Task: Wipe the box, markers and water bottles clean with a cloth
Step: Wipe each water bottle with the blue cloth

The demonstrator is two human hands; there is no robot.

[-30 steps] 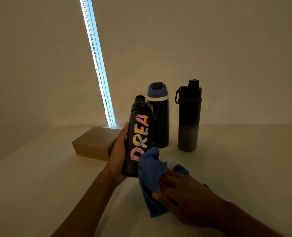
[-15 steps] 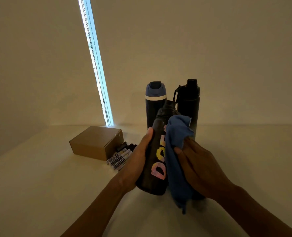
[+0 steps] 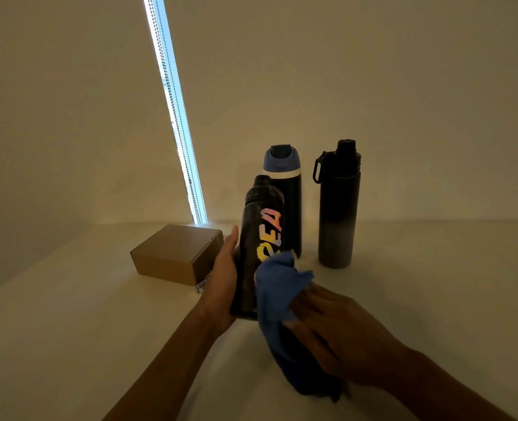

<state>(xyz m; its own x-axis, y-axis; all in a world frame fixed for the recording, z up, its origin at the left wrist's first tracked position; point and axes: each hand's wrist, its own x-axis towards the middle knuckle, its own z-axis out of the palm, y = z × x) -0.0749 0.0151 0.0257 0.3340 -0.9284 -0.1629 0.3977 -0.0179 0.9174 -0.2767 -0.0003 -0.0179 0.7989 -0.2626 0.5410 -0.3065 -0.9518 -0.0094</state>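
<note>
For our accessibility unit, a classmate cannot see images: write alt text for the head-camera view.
A left hand holds a black lettered bottle while the right hand presses a blue cloth against its lower side. Behind stand a blue-lidded bottle and a dark loop-capped bottle; a cardboard box lies left.

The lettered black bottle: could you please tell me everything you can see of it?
The lettered black bottle is glossy, with a black cap and multicoloured letters running up its side. It is slightly tilted, in front of the blue-lidded bottle. The left hand grips its left side; the right hand holds a blue cloth against its lower front.
</note>
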